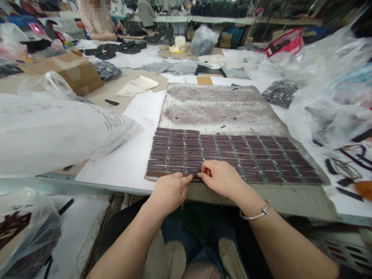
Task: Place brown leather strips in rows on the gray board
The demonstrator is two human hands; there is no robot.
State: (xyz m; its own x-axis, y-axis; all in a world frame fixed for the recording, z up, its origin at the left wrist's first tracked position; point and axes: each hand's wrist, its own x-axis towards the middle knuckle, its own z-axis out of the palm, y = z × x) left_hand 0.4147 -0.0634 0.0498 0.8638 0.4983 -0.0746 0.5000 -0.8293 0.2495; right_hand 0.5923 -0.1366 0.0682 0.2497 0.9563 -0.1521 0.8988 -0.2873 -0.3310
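Note:
Rows of narrow dark brown strips (221, 149) lie side by side across the near half of a worn, stained board (215, 100). Greenish bands cross the rows at regular spacing. At the board's front edge, a brown strip (158, 174) runs toward my fingertips. My left hand (169, 192) is closed, with its fingertips pressed down on this strip. Just to its right, my right hand (222, 178) pinches at the same front row with thumb and forefinger, close to the left fingertips. What exactly lies between the right fingers is mostly hidden.
A large white plastic bag (58, 133) lies left of the board, near a cardboard box (65, 71). Clear plastic bags (314, 89) and glasses (356, 157) are on the right. Behind stand a glue-like container (179, 43) and black pieces (116, 48); a person (97, 21) works beyond.

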